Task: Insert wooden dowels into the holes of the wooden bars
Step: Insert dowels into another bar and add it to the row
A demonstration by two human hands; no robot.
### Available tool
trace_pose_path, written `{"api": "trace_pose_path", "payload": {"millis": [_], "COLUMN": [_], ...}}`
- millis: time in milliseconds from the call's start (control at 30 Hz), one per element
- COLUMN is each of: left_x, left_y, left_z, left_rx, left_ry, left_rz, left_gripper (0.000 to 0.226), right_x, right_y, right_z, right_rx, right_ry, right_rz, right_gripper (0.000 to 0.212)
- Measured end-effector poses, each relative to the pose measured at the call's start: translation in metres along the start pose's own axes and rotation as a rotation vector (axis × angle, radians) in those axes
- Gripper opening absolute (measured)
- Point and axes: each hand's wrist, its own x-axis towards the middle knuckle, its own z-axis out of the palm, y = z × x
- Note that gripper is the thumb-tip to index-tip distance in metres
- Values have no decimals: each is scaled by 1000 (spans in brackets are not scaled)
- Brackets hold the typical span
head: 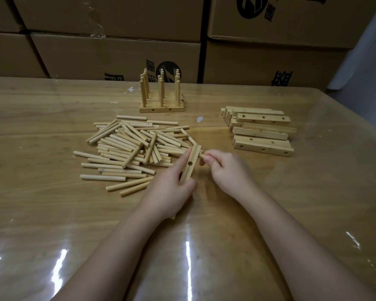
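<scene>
Pale rectangular wooden bar (187, 172) sits at frame centre, tilted with its upper end toward the top of the frame, and one round hole shows on its facing side. Left hand (172, 192) grips it, forefinger laid along its left edge and thumb across its lower end; the bar's lower part is hidden behind this hand. Right hand (226, 168) is curled round a short round wooden dowel (201, 155). Only the dowel's tip shows, just beside the bar's upper right edge; whether it has entered a hole cannot be made out.

A heap of loose round wooden dowels (130, 148) lies left of centre, touching the bar's far end. A stack of drilled wooden bars (263, 135) lies at right. A row of finished bars with upright dowels (161, 105) stands at upper centre; the rear rows overlap and cannot be counted. The glossy wooden table (52, 213) carries glare streaks. Brown cardboard boxes (117, 57) are cut off at the top edge.
</scene>
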Motion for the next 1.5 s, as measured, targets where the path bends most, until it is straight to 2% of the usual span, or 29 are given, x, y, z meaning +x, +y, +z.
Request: {"api": "trace_pose_path", "payload": {"millis": [167, 267, 333, 400, 467, 600, 667, 800, 1000, 1367, 1433, 1500], "left_x": [1, 2, 4, 7, 8, 9, 7, 6, 4, 1, 2, 4], "left_y": [0, -2, -4, -6, -8, -10, -9, -6, -5, -1, -1, -4], "left_z": [4, 6, 6, 7, 8, 6, 5, 5, 5, 6, 6, 6], "left_rx": [71, -80, -205, -314, -361, -438, -414, -358, -305, -148, -155, -258], "left_ry": [45, 67, 90, 109, 117, 90, 85, 87, 76, 85, 98, 110], "left_rz": [15, 19, -4, -25, -27, -41, -36, -34, -31, -18, -8, 2], "left_gripper": [72, 73, 72, 69, 64, 64, 67, 73, 75, 77, 76, 69], "right_x": [2, 0, 0, -1, 1, 2, 1, 0, -1, 0, 2, 3], "right_y": [-2, -4, -5, -5, -4, -4, -6, -12, -13, -9, -9, -9], "right_z": [4, 12, 16, 16, 14, 13, 13, 9, 6, 4, 6, 9], "right_rx": [-20, -36, -137, -232, -271, -229, -214, -191, -189, -167, -162, -153], "right_ry": [47, 167, 278, 422, 484, 443, 454, 442, 357, 289, 289, 316], "right_rz": [-56, -158, -215, -226, -236, -245, -230, -184, -135, -100, -105, -127], "right_gripper": [24, 26, 26, 26, 26, 21, 16, 33, 22, 25, 24, 23]}}
